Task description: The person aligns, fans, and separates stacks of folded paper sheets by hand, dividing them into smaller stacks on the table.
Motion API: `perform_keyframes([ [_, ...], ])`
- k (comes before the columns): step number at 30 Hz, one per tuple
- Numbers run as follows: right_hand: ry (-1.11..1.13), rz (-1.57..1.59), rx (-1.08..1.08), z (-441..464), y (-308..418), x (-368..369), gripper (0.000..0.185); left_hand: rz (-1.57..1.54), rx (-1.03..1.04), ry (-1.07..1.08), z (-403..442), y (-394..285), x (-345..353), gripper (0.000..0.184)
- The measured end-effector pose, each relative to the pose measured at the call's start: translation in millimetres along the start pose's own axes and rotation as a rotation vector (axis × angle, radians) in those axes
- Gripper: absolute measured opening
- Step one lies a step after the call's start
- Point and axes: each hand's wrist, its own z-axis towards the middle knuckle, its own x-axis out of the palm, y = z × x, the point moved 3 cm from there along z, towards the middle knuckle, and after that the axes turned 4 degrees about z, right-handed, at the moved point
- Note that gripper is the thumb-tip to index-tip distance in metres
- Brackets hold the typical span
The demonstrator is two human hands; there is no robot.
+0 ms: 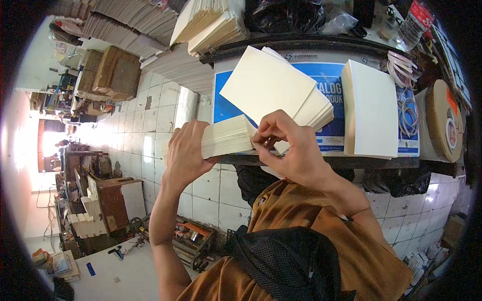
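Observation:
My left hand (pixel 184 153) is wrapped round a thick stack of cream paper sheets (pixel 228 136), held up on edge at the table's front. My right hand (pixel 296 145) is closed in a pinch at the stack's right end; what lies between its fingertips is too small to make out. Just beyond the hands, a fanned pile of cream sheets (pixel 273 83) rests on a blue printed catalogue sheet (pixel 326 75). A neat block of cream paper (pixel 374 108) stands to the right on the same sheet.
Right of the paper lie pale looped bands (pixel 407 110) and a large roll of tape (pixel 447 120). Tall paper stacks (pixel 213 25) and a black plastic bag (pixel 286 15) are at the back. Cardboard boxes (pixel 115 72) stand across the tiled floor (pixel 155 110).

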Motion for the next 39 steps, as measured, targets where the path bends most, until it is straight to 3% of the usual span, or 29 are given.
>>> perform_keyframes([
  [7, -0.127, 0.170, -0.041, 3, -13, 11, 0.032, -0.003, 0.000, -0.007, 0, 0, 0, 0.057],
  [10, -0.147, 0.451, 0.162, 6, -28, 11, 0.031, -0.006, 0.014, -0.016, 0, 0, 0, 0.056],
  [14, -0.145, 0.743, 0.262, 6, -34, 5, 0.027, 0.011, 0.032, -0.024, -1, 1, 0, 0.055],
  [17, -0.046, 0.349, 0.047, -8, -18, -1, 0.025, 0.007, 0.038, -0.044, 0, 2, 1, 0.056],
  [20, -0.089, -0.149, -0.337, -17, 1, -4, 0.032, 0.015, 0.043, -0.044, 1, 1, 0, 0.056],
  [26, -0.070, -0.309, -0.372, -19, -9, 4, 0.039, 0.009, 0.033, -0.030, 3, 3, 0, 0.060],
  [39, -0.156, -0.310, -0.394, -20, -8, 11, 0.035, -0.017, -0.004, -0.007, 2, 3, -1, 0.057],
])
